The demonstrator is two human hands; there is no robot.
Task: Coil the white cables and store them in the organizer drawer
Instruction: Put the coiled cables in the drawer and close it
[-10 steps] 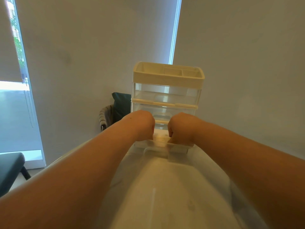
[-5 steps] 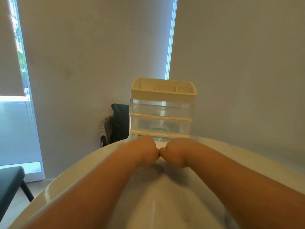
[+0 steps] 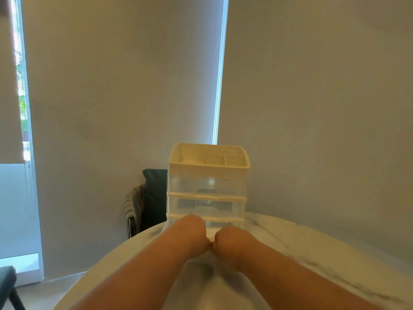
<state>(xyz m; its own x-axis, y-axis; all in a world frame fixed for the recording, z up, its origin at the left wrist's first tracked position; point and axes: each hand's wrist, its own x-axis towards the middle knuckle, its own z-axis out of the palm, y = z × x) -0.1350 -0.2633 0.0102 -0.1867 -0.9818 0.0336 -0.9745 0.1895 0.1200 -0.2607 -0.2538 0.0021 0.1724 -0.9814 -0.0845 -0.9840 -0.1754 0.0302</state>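
**Two hands meet at the foot of one drawer organizer**

One organizer, two hands and two bare forearms are in view. The small plastic organizer, with a cream top tray and clear drawers below, stands upright at the far side of the pale, marble-patterned round tabletop. Three drawer tiers show, stacked and split by cream bands. The lowest is partly hidden behind the hands. The middle drawer's clear handle faces the person.

The left hand and right hand sit just in front of the organizer's base, knuckles touching each other. Only their backs show, so I cannot tell how the fingers lie or whether they hold anything.

Behind the tabletop hang two grey blinds, with a bright strip of daylight between them. A window is at the far left. One dark chair with a grey cloth draped on it stands beyond the table edge, and another dark seat is at lower left.

The top tray is divided into several compartments. What the clear drawers hold cannot be made out
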